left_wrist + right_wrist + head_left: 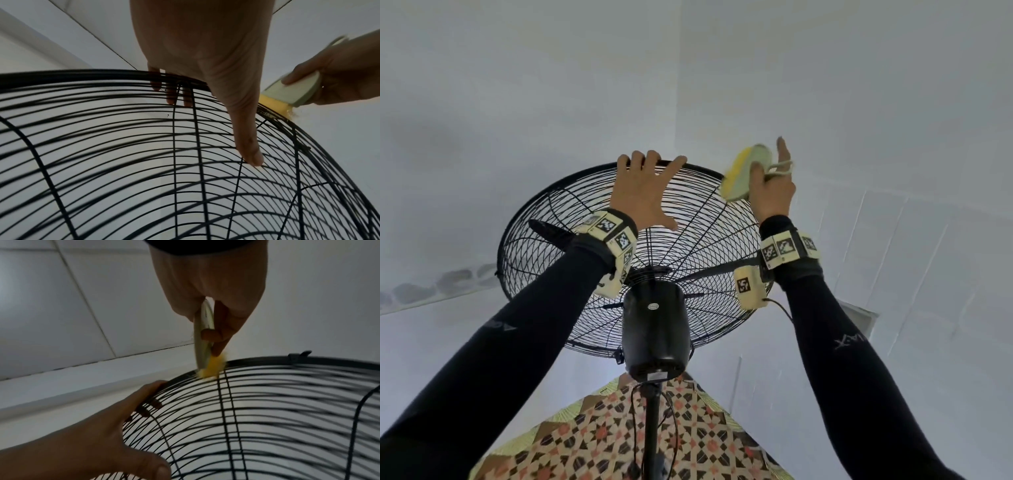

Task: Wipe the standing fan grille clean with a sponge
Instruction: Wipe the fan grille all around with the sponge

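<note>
The black wire fan grille (705,240) is seen from behind and below. My left hand (659,192) grips its top rim, fingers hooked over the edge and thumb stretched across the wires. In the left wrist view the thumb (251,154) lies on the wires while the fingers curl behind the rim (82,76). My right hand (770,185) pinches a sponge (739,171), yellow with a pale green backing, at the rim's upper right. In the right wrist view the sponge (202,344) stands edge-on, its yellow tip touching the rim (257,361) just right of my left hand (92,434).
The black motor housing (654,329) sits behind the grille's centre on a black pole (654,428), with a cable (635,428) hanging alongside. A patterned surface (602,438) lies below. White walls meet in a corner behind the fan; tiles cover the right wall (893,240).
</note>
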The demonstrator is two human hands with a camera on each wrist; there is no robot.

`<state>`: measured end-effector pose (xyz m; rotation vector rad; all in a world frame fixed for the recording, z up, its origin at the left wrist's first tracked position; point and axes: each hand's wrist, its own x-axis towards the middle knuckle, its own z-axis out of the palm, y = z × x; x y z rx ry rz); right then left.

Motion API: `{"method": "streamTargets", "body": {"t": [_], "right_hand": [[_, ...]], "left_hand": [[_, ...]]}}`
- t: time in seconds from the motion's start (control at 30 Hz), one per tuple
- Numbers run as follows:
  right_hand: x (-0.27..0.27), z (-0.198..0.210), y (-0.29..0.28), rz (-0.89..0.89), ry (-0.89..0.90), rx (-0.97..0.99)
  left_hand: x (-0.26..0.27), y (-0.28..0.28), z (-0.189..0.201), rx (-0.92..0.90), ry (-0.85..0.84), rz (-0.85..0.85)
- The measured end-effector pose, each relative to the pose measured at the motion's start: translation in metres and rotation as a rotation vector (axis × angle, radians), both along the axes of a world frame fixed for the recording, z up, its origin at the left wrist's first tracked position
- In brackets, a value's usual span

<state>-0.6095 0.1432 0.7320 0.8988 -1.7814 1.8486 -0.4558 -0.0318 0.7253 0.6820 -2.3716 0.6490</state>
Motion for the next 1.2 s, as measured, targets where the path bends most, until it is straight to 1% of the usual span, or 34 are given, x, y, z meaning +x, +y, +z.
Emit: {"method": "streamTargets", "body": {"t": [0.07,0.13,0.17,0.27,0.3,0.37,0.43,0.47,0.5,0.57,0.63,0.7,0.77,0.83,0.87,0.9,0.93,1.0,1.03,1.1,1.13,1.2], "right_hand": [[0.001,-0.001,0.004,0.023,0.023,0.15],[0.005,0.005,0.015,0.002,0.044,0.284],[0.006,0.007,0.018,-0.016,0.04,0.284],[0.008,0.004,0.014,-0.075,0.037,0.09],[0.01,-0.001,0.01,-0.107,0.049,0.056],[0.011,-0.013,0.003,-0.129,0.016,0.124],[0.014,-0.016,0.009,-0.131,0.002,0.255],[0.016,-0.013,0.013,-0.128,0.003,0.291],[0.017,-0.011,0.018,-0.119,-0.004,0.274],[0.02,-0.01,0.023,-0.083,-0.021,0.114],[0.03,-0.015,0.02,-0.126,0.028,-0.021],[0.04,-0.033,0.01,-0.146,0.067,-0.067],[0.05,-0.063,0.001,-0.089,0.085,-0.075],[0.063,-0.089,-0.003,-0.012,0.1,0.032],[0.067,-0.098,-0.003,0.032,0.074,0.096],[0.069,-0.103,-0.002,0.064,0.048,0.134],[0.069,-0.102,-0.001,0.067,0.03,0.132],[0.066,-0.094,0.001,0.019,0.052,0.074],[0.064,-0.089,0.001,-0.032,0.073,0.082],[0.061,-0.081,0.002,-0.172,0.117,0.233],[0.061,-0.078,0.004,-0.207,0.132,0.307],[0.06,-0.077,0.008,-0.163,0.11,0.355]], "left_hand": [[0.0,-0.002,-0.001,0.001,0.009,-0.011],[0.003,-0.004,-0.001,0.003,0.017,-0.016],[0.004,-0.005,-0.002,0.003,0.021,-0.024],[0.004,-0.004,-0.003,0.004,0.023,-0.055],[0.004,-0.004,-0.003,0.0,0.025,-0.059],[0.003,-0.003,-0.004,-0.001,0.029,-0.061],[0.003,-0.006,-0.004,-0.004,0.038,-0.058],[0.003,-0.007,-0.004,-0.007,0.044,-0.057],[0.004,-0.008,-0.004,-0.01,0.046,-0.063],[0.004,-0.006,-0.005,-0.017,0.043,-0.082],[0.004,-0.005,-0.006,-0.019,0.041,-0.107],[0.007,-0.009,-0.006,-0.017,0.046,-0.147],[0.014,-0.018,-0.006,-0.013,0.036,-0.171],[0.023,-0.027,-0.008,-0.009,0.008,-0.134],[0.026,-0.03,-0.009,-0.01,0.005,-0.107],[0.028,-0.03,-0.009,-0.012,0.011,-0.082],[0.03,-0.03,-0.009,-0.012,0.014,-0.067],[0.031,-0.028,-0.008,-0.006,0.011,-0.072],[0.032,-0.026,-0.009,-0.003,0.011,-0.084],[0.031,-0.023,-0.01,-0.004,0.017,-0.099],[0.031,-0.023,-0.01,-0.005,0.023,-0.103],[0.03,-0.023,-0.011,-0.003,0.036,-0.109]]}}
